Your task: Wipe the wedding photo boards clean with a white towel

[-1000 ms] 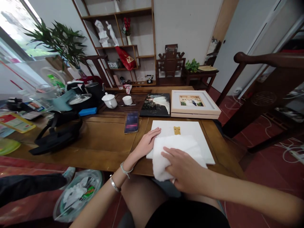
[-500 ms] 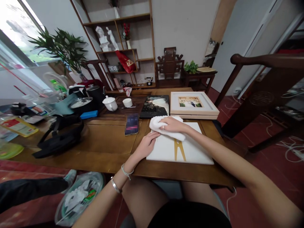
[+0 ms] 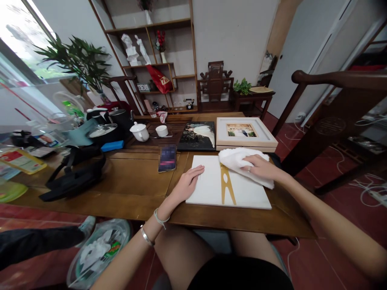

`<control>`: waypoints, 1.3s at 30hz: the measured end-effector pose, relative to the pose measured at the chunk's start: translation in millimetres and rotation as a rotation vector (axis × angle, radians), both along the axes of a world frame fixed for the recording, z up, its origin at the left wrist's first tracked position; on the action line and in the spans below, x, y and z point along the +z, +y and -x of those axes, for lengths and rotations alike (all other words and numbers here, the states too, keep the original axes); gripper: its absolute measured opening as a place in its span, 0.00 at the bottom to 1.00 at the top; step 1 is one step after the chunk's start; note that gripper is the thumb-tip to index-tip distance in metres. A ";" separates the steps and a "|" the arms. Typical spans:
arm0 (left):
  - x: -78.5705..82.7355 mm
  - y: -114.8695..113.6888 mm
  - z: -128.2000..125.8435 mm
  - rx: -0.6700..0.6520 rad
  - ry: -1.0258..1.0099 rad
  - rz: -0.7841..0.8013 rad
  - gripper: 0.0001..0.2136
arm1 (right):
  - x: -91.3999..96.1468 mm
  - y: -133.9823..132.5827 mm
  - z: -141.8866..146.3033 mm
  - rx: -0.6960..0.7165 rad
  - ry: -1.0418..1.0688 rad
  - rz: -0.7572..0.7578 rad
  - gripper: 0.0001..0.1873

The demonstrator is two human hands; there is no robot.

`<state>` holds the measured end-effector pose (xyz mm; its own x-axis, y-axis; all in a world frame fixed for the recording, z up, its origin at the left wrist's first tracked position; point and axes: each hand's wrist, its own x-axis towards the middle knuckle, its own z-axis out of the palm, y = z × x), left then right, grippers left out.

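A white flat board [image 3: 208,189] with a gold stand strip [image 3: 226,186] lies on the wooden table [image 3: 133,177] in front of me. My left hand [image 3: 186,183] rests flat and open on the board's left edge. My right hand [image 3: 260,167] presses a white cloth [image 3: 236,158] onto the board's far right corner, fingers curled over the cloth.
Behind the board lie a dark photo print [image 3: 198,136] and a white framed photo [image 3: 244,133]. A phone [image 3: 167,158] lies left of the board. A black bag [image 3: 74,173], teapot [image 3: 139,131], cup [image 3: 161,130] and kettles [image 3: 104,123] crowd the left. A chair back [image 3: 338,78] stands at right.
My right hand has swept the cloth from the board's near edge up to its far edge, then across to the far right corner. My left hand has stayed on the left edge.
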<state>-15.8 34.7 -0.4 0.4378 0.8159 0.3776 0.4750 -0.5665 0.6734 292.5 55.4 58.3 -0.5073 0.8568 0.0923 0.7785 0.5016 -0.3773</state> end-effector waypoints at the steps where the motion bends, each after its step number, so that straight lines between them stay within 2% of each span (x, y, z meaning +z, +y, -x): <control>1: -0.3 0.1 -0.2 0.003 -0.001 -0.004 0.17 | -1.2 -6.3 -4.6 -0.026 -0.011 -0.010 0.14; 3: -0.7 0.3 -0.6 0.009 0.006 -0.005 0.17 | -1.9 -23.4 -7.3 -0.056 -0.044 -0.036 0.13; 6: -0.7 0.2 -1.5 0.018 0.021 0.002 0.17 | 2.6 -57.5 -3.4 -0.019 -0.099 -0.041 0.12; 10: -0.8 0.0 -1.9 0.010 0.019 0.007 0.17 | 16.6 -87.1 -2.5 0.033 -0.137 0.065 0.13; 12: -1.0 0.1 -1.7 0.007 0.022 0.009 0.18 | 22.4 -82.2 -3.6 0.022 -0.146 0.097 0.14; 15: -1.3 0.2 -1.1 0.005 0.032 0.003 0.18 | 23.8 -54.0 -1.4 -0.002 -0.114 0.072 0.12; 18: -1.0 -0.4 -0.9 0.004 0.036 -0.004 0.18 | 16.4 -23.3 7.4 -0.040 -0.041 0.049 0.11; 21: 0.0 -0.8 -1.3 0.009 0.031 -0.004 0.18 | 6.3 -16.4 18.7 -0.063 -0.017 -0.023 0.13; 23: 0.8 -0.7 -1.7 0.016 0.021 -0.004 0.18 | 3.2 -30.3 24.4 -0.042 -0.044 -0.084 0.13; 25: 1.6 0.0 -2.1 0.021 0.008 -0.002 0.17 | 6.4 -55.2 26.5 0.009 -0.091 -0.081 0.12; 28: 2.7 1.2 -2.7 0.023 -0.008 0.008 0.17 | 22.2 -92.8 22.8 0.079 -0.174 0.046 0.10; 30: 3.3 1.4 -3.2 0.026 -0.010 0.019 0.17 | 33.6 -103.8 18.8 0.091 -0.211 0.130 0.08; 32: 3.3 0.9 -3.8 0.035 -0.003 0.023 0.16 | 39.8 -98.7 17.7 0.103 -0.219 0.147 0.08; 34: 2.6 0.0 -4.2 0.042 0.005 0.016 0.16 | 38.7 -80.9 22.7 0.114 -0.203 0.094 0.10; 39: 1.4 -1.1 -4.2 0.032 0.008 0.002 0.16 | 18.8 -28.6 59.5 0.194 -0.121 -0.121 0.12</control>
